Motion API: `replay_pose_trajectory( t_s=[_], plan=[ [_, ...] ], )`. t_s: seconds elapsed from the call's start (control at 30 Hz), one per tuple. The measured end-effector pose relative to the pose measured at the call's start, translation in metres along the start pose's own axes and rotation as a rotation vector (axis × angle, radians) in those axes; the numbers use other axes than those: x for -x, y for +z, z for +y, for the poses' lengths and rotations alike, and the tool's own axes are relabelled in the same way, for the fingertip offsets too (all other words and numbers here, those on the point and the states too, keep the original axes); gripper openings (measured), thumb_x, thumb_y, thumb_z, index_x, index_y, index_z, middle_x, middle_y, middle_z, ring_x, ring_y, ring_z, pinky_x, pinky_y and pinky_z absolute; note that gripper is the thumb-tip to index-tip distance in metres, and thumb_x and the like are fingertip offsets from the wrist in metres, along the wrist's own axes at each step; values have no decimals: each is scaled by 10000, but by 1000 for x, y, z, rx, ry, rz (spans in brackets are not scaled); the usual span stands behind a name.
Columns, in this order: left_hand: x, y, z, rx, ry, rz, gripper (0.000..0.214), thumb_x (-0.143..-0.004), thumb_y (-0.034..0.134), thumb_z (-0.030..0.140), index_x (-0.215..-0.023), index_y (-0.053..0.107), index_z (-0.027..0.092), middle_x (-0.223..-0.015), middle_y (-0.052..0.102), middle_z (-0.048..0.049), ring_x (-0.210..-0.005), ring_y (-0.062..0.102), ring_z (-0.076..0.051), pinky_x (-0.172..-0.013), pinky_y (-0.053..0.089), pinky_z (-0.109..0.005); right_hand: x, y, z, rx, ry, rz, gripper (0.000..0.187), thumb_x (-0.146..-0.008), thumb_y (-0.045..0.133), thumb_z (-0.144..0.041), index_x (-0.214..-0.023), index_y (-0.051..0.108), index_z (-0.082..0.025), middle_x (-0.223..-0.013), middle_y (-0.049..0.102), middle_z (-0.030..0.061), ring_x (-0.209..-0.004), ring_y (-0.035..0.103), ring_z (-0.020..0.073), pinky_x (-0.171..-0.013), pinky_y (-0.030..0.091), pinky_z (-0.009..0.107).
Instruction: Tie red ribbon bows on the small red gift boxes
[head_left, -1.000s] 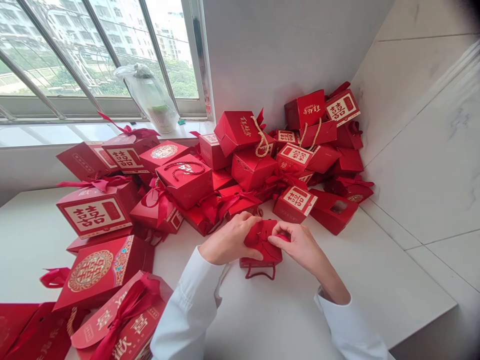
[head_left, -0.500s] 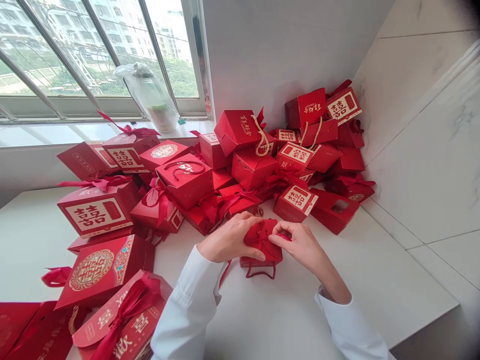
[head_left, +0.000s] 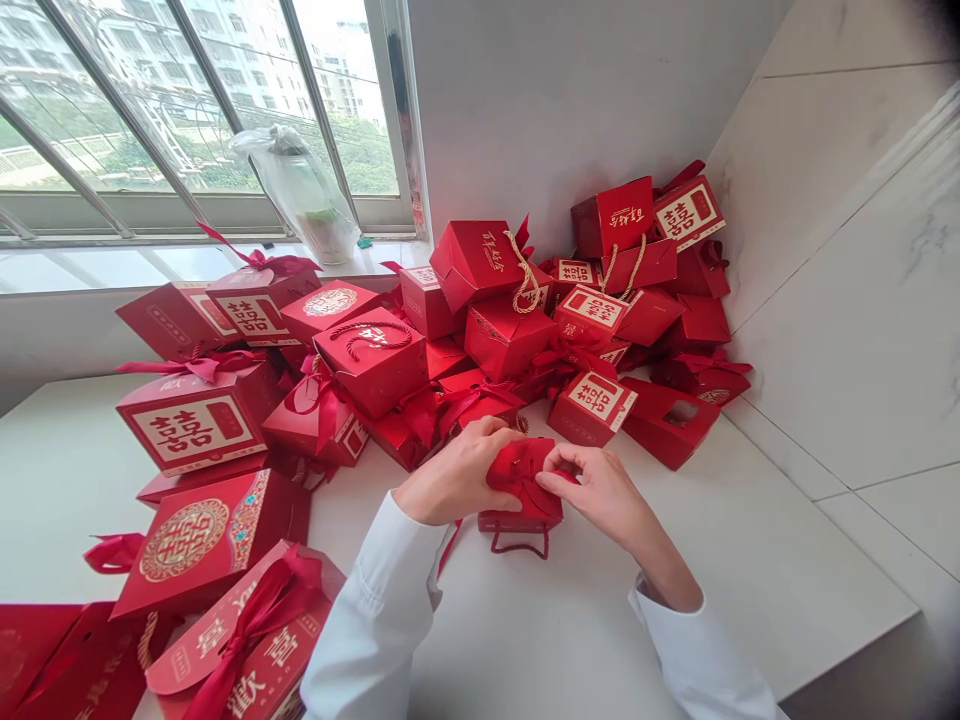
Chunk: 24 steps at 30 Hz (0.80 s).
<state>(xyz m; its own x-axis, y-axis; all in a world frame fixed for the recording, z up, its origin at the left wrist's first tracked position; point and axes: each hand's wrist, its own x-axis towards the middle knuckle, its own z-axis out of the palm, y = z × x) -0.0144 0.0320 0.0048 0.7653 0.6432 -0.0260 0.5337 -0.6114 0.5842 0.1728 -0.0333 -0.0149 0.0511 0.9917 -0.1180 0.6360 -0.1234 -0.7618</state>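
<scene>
A small red gift box (head_left: pixel 529 520) sits on the white table in front of me, its dark red cord handle (head_left: pixel 519 552) lying toward me. My left hand (head_left: pixel 459 472) is wrapped round its left side, thumb along the near edge and fingers at the far edge. Pinched between thumb and forefinger of my right hand (head_left: pixel 600 490) is a red ribbon (head_left: pixel 566 478) at the right of the lid. Part of the ribbon hangs down below my left wrist. My fingers partly hide the lid and the ribbon's course across it.
A heap of red gift boxes (head_left: pixel 510 340) with ribbons and cord handles lies against the wall. More boxes, among them one with a round gold emblem (head_left: pixel 184 540), stand at the left. A bagged cup (head_left: pixel 326 225) is on the sill of the barred window. Tiled wall at right.
The box has tilted or shifted very slightly under my hands, and my left thumb has drawn in a little. Both hands stay in nearly the same place.
</scene>
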Motion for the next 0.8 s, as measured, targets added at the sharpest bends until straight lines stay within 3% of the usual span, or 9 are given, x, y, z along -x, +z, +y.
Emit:
replay_pose_trajectory(
  t_s=[0.1, 0.23, 0.37, 0.6, 0.8],
  plan=[
    [5, -5, 3, -19, 4, 50, 421, -699, 741, 326, -1058, 547, 222, -1096, 530, -51, -1053, 485, -237, -877, 449, -346, 0, 0, 0, -19, 0, 8, 144, -771, 548, -299, -652, 555, -219, -603, 536, -48, -503, 359, 101, -486, 297, 228],
    [7, -9, 6, -45, -6, -10, 345, -677, 757, 311, -924, 536, 216, -957, 510, -23, -965, 441, -224, -775, 434, -308, 3, 1, -1, -33, -30, 11, 126, -781, 552, -296, -684, 575, -218, -660, 595, -43, -524, 407, 106, -510, 323, 233],
    [5, -6, 8, -78, -69, -23, 361, -653, 755, 284, -881, 488, 199, -910, 475, -28, -937, 401, -234, -735, 414, -310, 6, 2, -5, -63, -86, 48, 39, -784, 568, -259, -790, 599, -236, -785, 663, -41, -629, 526, 127, -586, 381, 239],
    [4, 1, 0, -84, -78, 6, 366, -669, 704, 251, -928, 452, 196, -942, 433, -41, -908, 387, -226, -789, 420, -369, 5, 7, -5, -75, -234, 41, 128, -808, 556, -183, -863, 648, -253, -861, 687, -36, -786, 606, 153, -732, 420, 257],
    [3, 4, -3, -42, -53, 10, 314, -670, 673, 215, -906, 466, 193, -924, 429, -34, -913, 423, -220, -795, 436, -365, 3, 10, -7, -17, -219, 27, 120, -798, 579, -170, -831, 668, -243, -846, 682, -35, -735, 587, 138, -683, 407, 252]
  ],
)
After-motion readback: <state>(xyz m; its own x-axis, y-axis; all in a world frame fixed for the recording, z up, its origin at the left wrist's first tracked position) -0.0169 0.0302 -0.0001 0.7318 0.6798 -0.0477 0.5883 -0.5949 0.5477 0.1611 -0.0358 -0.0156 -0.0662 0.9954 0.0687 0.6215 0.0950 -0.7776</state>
